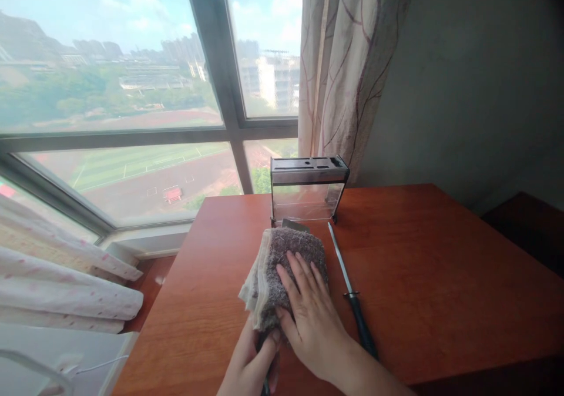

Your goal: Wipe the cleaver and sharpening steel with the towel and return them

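Gripping dark handle [263,339] over tabletop [440,278] with curled fingers of left hand [250,362] | pressing grey cloth [272,278] onto probable blade [295,225] with spread fingers of right hand [311,314] | seemingly midway: not yet uncovered or set down; unable to judge amount left

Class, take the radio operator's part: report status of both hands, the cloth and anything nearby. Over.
Left hand grips dark handle. Right hand spread on grey cloth. Flat grey piece peeks out beyond. Sharpening steel lies right, apart from cloth.
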A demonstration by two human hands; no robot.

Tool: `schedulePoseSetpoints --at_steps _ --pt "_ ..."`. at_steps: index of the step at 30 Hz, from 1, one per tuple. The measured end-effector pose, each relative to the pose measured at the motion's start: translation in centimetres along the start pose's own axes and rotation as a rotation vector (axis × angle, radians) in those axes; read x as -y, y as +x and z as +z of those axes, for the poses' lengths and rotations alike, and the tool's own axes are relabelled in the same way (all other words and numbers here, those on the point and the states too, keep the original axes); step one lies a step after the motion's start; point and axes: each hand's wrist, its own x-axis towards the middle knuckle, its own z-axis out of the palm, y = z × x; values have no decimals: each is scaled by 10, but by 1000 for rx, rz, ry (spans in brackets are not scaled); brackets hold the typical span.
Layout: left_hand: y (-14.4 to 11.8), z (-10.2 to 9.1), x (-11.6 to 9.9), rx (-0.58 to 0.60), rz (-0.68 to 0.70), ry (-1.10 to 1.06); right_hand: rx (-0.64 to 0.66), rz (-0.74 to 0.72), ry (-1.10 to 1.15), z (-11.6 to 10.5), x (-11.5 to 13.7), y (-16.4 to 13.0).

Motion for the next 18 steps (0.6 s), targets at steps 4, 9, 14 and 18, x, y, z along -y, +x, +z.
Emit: schedulePoseSetpoints --at_steps 4,9,14,18 --pt "-2 1 0 -2 34 -11 -30 21 17 0 -10 7" --pt "-5 -7 10 88 -24 10 -149 90 36 4 -29 21" --pt "-11 -9 11 95 -75 -1 -230 111 71 5 -46 26" --pt "-10 -7 10 87 -72 -8 -217 109 12 2 -46 22"
